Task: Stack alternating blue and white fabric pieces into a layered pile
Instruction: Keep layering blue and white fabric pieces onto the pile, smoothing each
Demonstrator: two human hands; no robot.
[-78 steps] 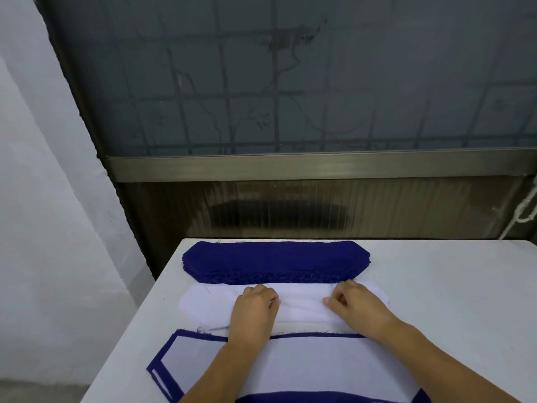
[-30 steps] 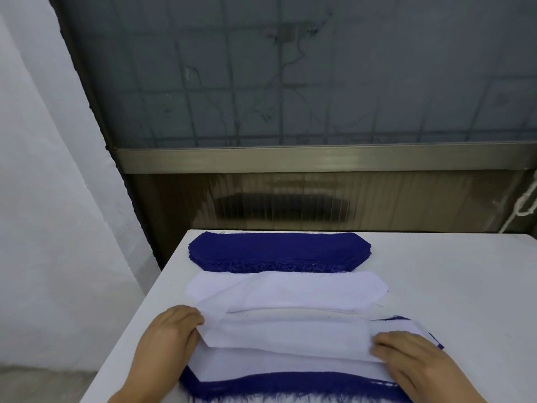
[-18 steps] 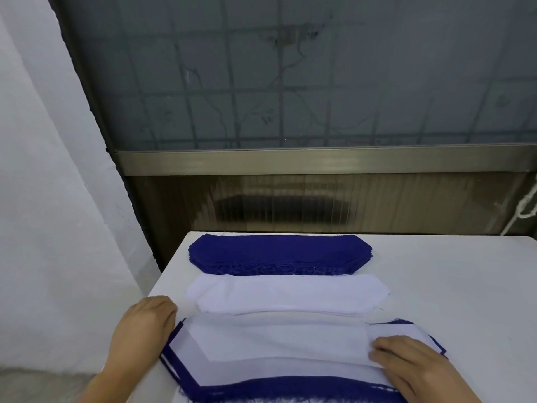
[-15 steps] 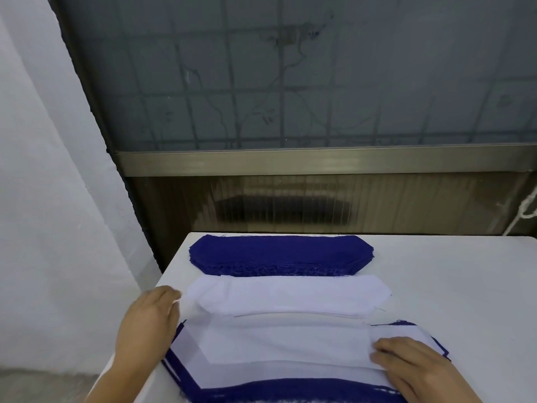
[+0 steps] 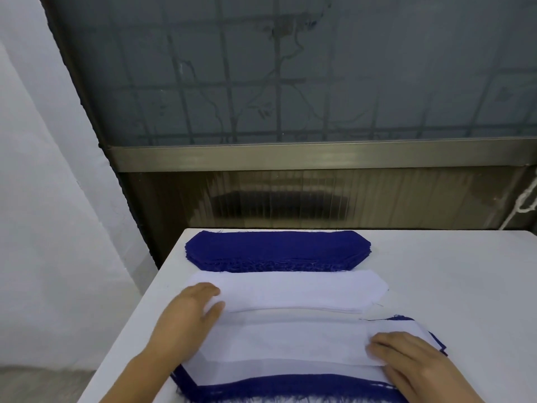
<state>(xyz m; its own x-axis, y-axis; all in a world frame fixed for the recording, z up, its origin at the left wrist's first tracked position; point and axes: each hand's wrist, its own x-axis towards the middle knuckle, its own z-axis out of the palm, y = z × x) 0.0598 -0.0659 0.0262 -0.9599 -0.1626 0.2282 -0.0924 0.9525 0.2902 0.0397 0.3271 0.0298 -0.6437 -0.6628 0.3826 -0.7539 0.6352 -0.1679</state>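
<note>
On the white counter [image 5: 436,286], three groups of cloth are laid in rows: a stack of dark blue fabric pieces with clipped corners [image 5: 277,250] at the far edge, a stack of white fabric pieces of the same shape [image 5: 296,290] just in front of it, and the layered blue-and-white pile [image 5: 284,362] nearest the person. A white piece is now seen spread flat as the pile's top layer, with blue edges showing beneath it at the front and at the right end; a second ago it was held above the pile by both hands. The left hand [image 5: 189,315] has since been moved off the pile's left end and is laid on the left end of the white stack, its fingers [image 5: 213,290] loosely extended and touching the cloth; no grip can be made out. The right hand [image 5: 406,359] is kept flat on the right end of the top white layer, fingers straight, pressing it down and gripping nothing. From this it is judged that the white layer has been placed and is being steadied. A blue piece is called for next by the alternation, so the left hand's reach may be carried on to the blue stack.
</note>
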